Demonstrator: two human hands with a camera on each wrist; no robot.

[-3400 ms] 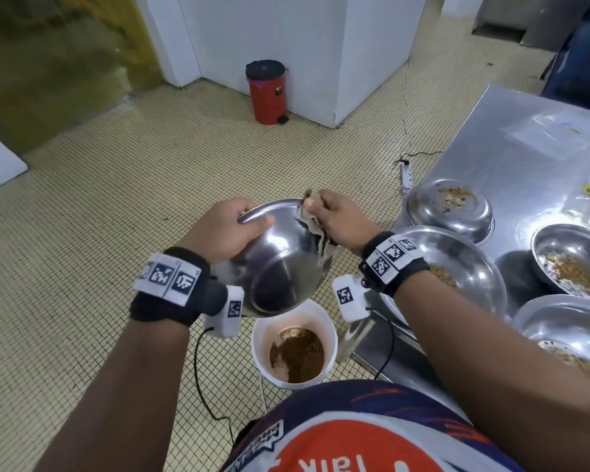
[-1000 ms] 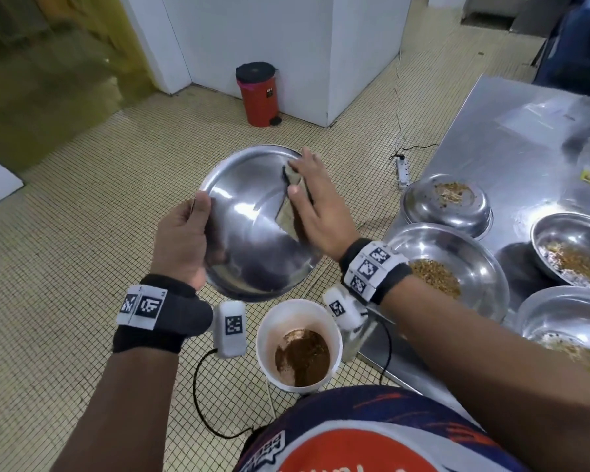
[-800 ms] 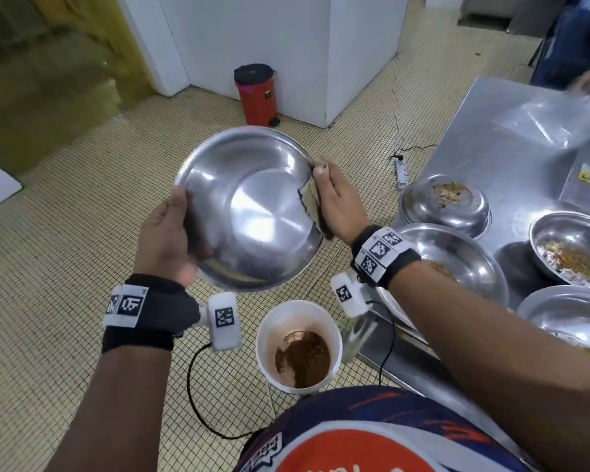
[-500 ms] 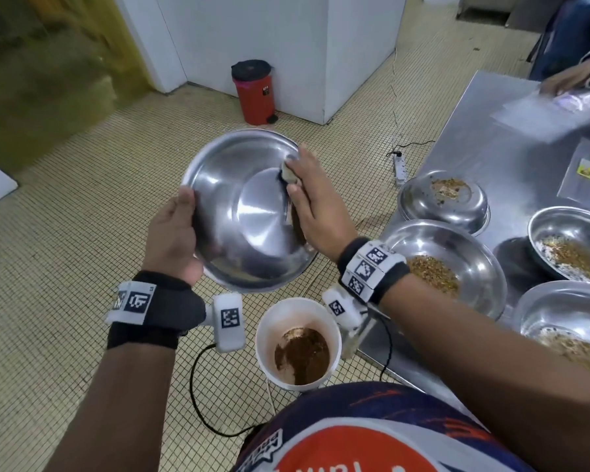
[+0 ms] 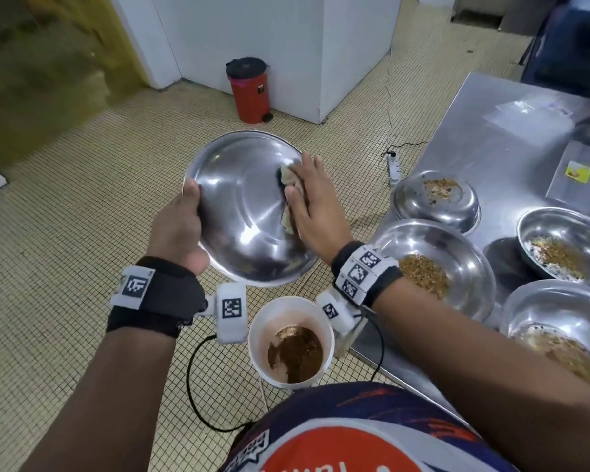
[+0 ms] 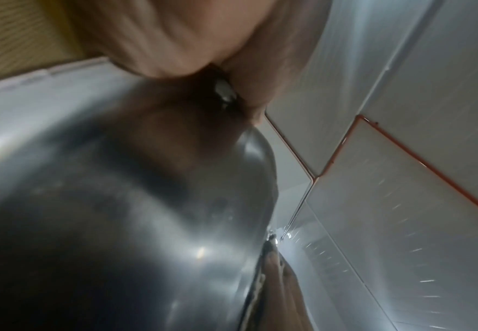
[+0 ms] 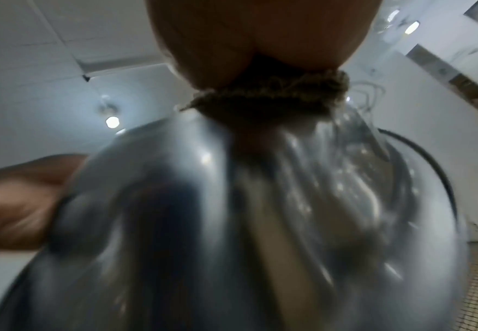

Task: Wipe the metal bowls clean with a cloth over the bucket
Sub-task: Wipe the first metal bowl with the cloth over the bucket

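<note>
I hold a shiny metal bowl [image 5: 242,206] tilted toward me, above and beyond the white bucket [image 5: 288,311], which has brown slop at its bottom. My left hand [image 5: 188,206] grips the bowl's left rim, thumb inside and fingers behind. My right hand [image 5: 307,195] lies flat on the bowl's inner right side and presses a beige cloth [image 5: 288,175] against the metal. In the left wrist view the bowl's outer wall [image 6: 104,201] fills the frame under my palm. In the right wrist view the cloth [image 7: 274,98] is bunched under my palm against the blurred bowl [image 7: 232,224].
To my right, a steel table [image 5: 491,131] carries several bowls: one with food scraps [image 5: 436,260], an upturned one [image 5: 436,202], and two more dirty ones [image 5: 566,243], [image 5: 559,335]. On the tiled floor are a red pedal bin [image 5: 249,93] and a power strip [image 5: 394,165].
The bowl has gone from tipped down over the bucket to raised and facing me. My right hand keeps rubbing the cloth along the inner right side, now pressing flat just inside the rim.
</note>
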